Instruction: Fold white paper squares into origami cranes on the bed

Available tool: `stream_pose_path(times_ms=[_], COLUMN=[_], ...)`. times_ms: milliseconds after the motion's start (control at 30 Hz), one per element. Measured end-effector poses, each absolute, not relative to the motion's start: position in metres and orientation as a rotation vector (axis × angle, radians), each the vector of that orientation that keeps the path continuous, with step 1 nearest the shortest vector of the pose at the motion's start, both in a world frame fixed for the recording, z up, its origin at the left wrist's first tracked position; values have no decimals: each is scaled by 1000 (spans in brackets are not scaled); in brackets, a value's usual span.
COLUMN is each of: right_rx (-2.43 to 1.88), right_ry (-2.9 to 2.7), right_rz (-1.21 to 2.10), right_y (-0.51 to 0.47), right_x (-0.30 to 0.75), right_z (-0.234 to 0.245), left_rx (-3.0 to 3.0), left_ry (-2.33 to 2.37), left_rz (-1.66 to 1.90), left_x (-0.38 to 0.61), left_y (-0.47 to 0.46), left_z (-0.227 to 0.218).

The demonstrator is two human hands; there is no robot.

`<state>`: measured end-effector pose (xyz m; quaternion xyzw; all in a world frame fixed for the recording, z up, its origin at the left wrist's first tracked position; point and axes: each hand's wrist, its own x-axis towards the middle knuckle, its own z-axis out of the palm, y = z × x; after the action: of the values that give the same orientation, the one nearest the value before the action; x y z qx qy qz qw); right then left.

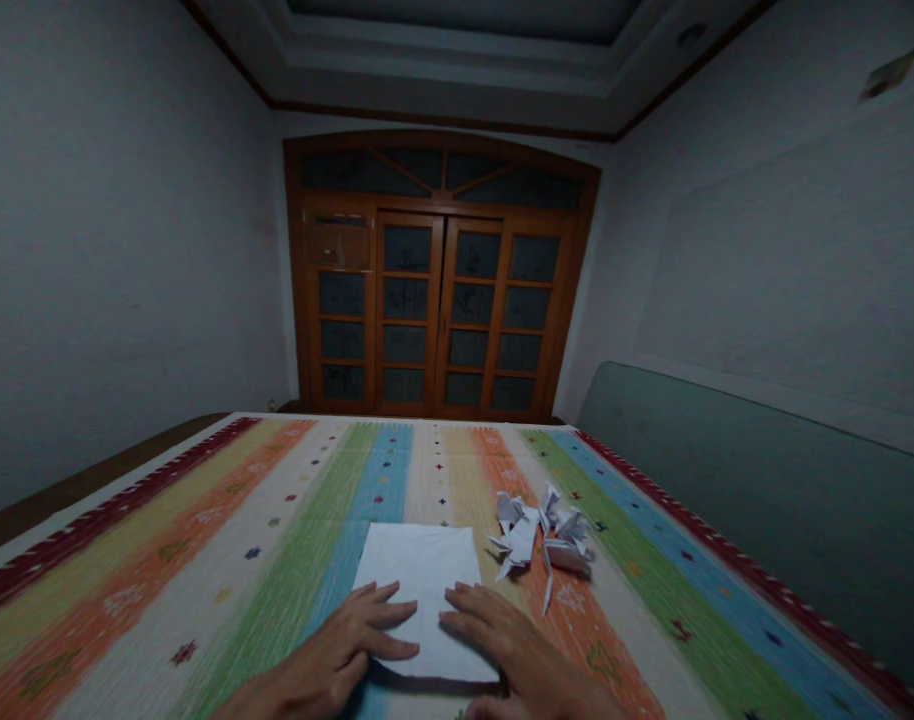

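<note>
A white square sheet of paper [419, 560] lies flat on the striped tablecloth in front of me. My left hand [352, 640] rests on its left side, fingers apart and pointing inward. On the right side of the sheet lies my right hand [502, 640], its fingers stretched out as well, with the thumb low near the bottom edge. Neither hand grips anything. Just right of the sheet sits a small heap of folded white paper pieces [528, 535], which look like origami figures; no hand touches them.
The striped tablecloth [277, 570] with small coloured motifs covers the table. A greenish panel [727, 450] stands along the right side. Wooden double doors with glass panes [434, 300] close off the far wall.
</note>
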<state>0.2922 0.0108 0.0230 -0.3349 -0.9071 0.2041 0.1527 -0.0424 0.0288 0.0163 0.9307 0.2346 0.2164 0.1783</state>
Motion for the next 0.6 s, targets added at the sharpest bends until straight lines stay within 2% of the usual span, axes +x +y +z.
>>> stream_pose_path(times_ms=[267,433,600], right_rx=[-1127,-1046,-1028], right_ry=[-2553,-2572,-2570], right_rz=[540,420,459], right_y=[3,5,5], right_x=[289,289,289], right_z=[22,19,20], left_rx=[2595,2530,2384], left_ry=[739,733,767], left_rz=[497,716,897], left_x=[-50,-65,-64], left_y=[30,46,55], left_z=[22,1,-7])
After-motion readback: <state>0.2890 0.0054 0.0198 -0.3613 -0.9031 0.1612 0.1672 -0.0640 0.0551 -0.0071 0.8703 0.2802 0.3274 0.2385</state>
